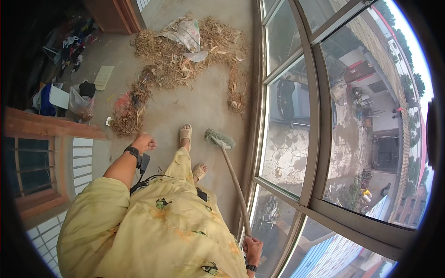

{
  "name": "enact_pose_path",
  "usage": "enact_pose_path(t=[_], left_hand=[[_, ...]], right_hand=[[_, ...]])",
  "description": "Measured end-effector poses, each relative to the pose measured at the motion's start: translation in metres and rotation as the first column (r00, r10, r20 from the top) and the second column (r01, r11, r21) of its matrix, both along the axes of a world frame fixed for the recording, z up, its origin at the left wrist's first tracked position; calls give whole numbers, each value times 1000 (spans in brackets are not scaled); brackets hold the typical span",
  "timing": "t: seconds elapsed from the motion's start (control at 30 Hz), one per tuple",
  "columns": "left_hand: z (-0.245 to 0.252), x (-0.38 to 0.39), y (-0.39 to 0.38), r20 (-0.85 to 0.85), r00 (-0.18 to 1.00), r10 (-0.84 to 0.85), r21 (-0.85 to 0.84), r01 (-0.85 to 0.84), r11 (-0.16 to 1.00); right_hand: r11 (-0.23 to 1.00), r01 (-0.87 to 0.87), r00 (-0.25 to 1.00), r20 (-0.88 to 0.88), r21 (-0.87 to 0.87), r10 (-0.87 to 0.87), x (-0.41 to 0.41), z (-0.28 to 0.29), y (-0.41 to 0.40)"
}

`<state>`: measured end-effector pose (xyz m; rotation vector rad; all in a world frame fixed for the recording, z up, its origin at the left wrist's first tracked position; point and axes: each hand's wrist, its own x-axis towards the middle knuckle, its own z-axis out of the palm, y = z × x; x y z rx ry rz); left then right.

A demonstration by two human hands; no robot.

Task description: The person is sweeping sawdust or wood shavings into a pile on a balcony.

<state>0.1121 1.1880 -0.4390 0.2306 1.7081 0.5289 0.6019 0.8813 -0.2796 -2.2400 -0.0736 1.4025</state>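
At the lower right, my right hand (253,248) grips the upper end of a wooden-handled floor brush (234,184), close to the window frame. Its bristly grey-green head (220,138) rests on the concrete floor just right of my sandaled feet. My left hand (145,142) hangs in front of me with its fingers curled; no object shows in it, though its palm is hidden. Beyond it lies a pile of dry leaves and husks (128,121) mixed with reddish netting. A larger heap of dry plant litter (167,69) spreads farther ahead, with a crumpled plastic sack (187,34) on top.
A long metal-framed window wall (314,121) runs along the right. On the left are a doorway with an orange-brown frame (69,123), a filled plastic bag (81,102), a pale flat board (104,78) and scattered clutter. A clear round lid (240,56) lies near the window side.
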Motion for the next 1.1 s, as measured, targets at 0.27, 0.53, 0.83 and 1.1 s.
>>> enact_pose_path(t=[0.27,0.53,0.83,1.1], left_hand=[[25,55,31,54,973,-224,98,218,971],[39,10,43,23,989,-145,111,142,984],[53,-37,67,17,1000,-12,127,10,992],[74,-13,92,-11,996,-92,215,92,972]], right_hand=[[988,-132,950,275,-80,149,-33,-13,-68],[986,-162,944,282,-44,168,-17,-30,-62],[944,-282,872,365,-172,327,13,-149,-120],[985,-118,968,237,125,86,-17,-101,22]])
